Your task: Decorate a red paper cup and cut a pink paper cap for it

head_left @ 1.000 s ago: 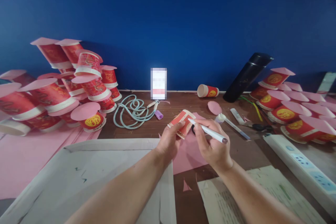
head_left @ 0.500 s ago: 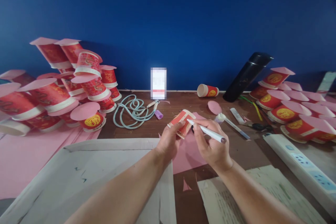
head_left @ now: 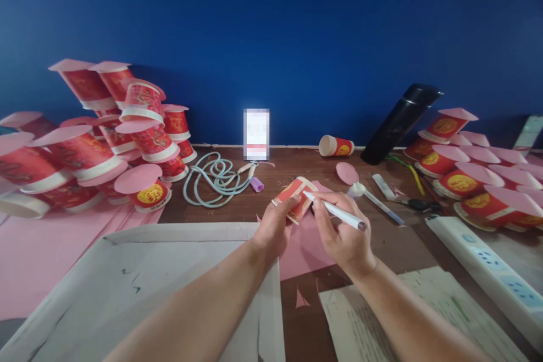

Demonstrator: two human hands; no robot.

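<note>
almost nothing has shifted this past second: our left hand (head_left: 274, 230) has its fingers around the red cup (head_left: 301, 210) above the pink sheet (head_left: 306, 254), our right hand (head_left: 345, 240) pinches the white pen (head_left: 341, 215) against or near it, so we judge the pen work ongoing

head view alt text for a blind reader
A person's left hand holds a red paper cup while the right hand holds a white pen, its tip at the cup. Pink-topped red cups are piled on both sides.
</note>
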